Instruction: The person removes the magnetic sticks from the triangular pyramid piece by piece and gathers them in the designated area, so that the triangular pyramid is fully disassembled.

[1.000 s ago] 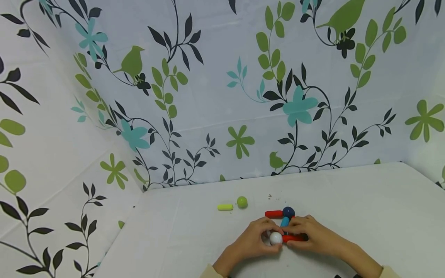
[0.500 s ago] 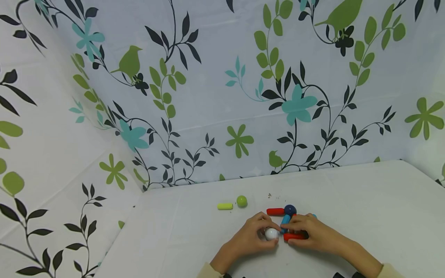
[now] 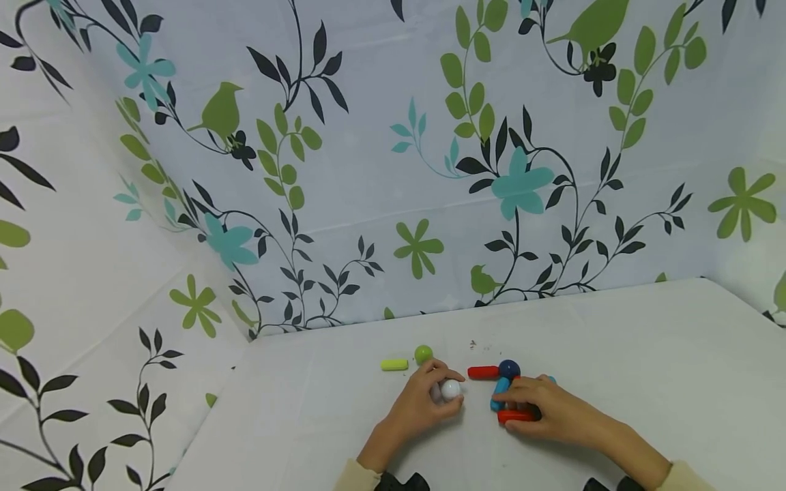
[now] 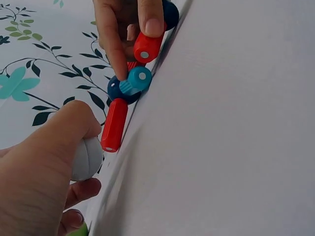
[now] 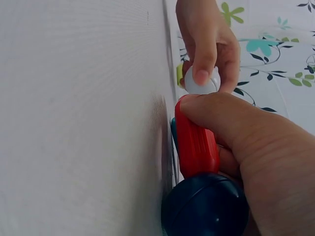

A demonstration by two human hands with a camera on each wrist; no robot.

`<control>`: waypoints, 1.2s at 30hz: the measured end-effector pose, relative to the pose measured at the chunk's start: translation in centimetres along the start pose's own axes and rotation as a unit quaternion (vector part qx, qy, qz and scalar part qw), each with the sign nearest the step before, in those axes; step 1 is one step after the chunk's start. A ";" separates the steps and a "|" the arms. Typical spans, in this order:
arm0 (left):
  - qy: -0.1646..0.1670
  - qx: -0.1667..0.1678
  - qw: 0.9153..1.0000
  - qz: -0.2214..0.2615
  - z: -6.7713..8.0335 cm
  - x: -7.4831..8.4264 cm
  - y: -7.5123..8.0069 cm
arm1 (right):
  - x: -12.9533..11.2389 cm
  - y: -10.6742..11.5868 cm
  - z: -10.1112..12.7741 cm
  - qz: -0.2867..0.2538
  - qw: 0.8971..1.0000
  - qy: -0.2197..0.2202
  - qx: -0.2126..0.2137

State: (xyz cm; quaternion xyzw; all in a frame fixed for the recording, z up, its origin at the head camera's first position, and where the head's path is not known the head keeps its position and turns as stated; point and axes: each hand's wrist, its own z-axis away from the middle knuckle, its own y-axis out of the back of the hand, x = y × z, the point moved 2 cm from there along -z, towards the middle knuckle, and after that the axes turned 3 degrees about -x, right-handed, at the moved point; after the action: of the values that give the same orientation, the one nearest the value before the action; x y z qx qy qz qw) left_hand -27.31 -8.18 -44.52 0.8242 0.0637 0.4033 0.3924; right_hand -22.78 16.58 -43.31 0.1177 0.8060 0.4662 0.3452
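In the head view my left hand [image 3: 417, 401] pinches a white ball [image 3: 451, 389] between thumb and fingers, left of the joined pieces. My right hand [image 3: 549, 409] grips a red rod [image 5: 197, 142], thumb along its side. A dark blue ball [image 5: 205, 206] sits at that rod's near end; the hand hides it in the head view. Beyond the right fingers, another dark blue ball [image 3: 509, 369] joins a second red rod [image 3: 483, 372] and a blue rod [image 3: 500, 394]. The blue rod's free end shows a round metal disc in the left wrist view.
A lime green ball [image 3: 423, 354] lies just beyond my left fingers, with a yellow-green rod [image 3: 394, 365] to its left. A patterned cloth [image 3: 344, 170] hangs behind the white table [image 3: 663, 354]. Small dark specks lie near the table's back.
My left hand has moved left and away from me with the white ball, parting it from the red rod. My right hand stays on the rod. The head view has shifted slightly.
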 end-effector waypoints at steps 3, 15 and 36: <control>0.008 0.007 1.000 -0.003 0.0 -0.2 0.1 | 0.0 0.0 0.1 -0.003 1.000 -0.002 -0.001; 0.031 0.077 0.996 -0.046 0.5 -1.5 1.1 | -0.1 -0.2 0.3 -0.043 0.999 -0.013 -0.003; 0.021 0.142 0.979 -0.147 0.9 -2.5 2.0 | 0.2 0.3 0.0 0.048 0.983 -0.033 0.175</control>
State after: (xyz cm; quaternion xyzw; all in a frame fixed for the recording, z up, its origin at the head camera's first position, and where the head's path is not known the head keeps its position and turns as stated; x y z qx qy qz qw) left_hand -28.80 -11.11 -45.01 0.8446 0.2492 0.3451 0.3248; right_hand -22.93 16.82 -43.15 0.2299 0.8568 0.3300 0.3228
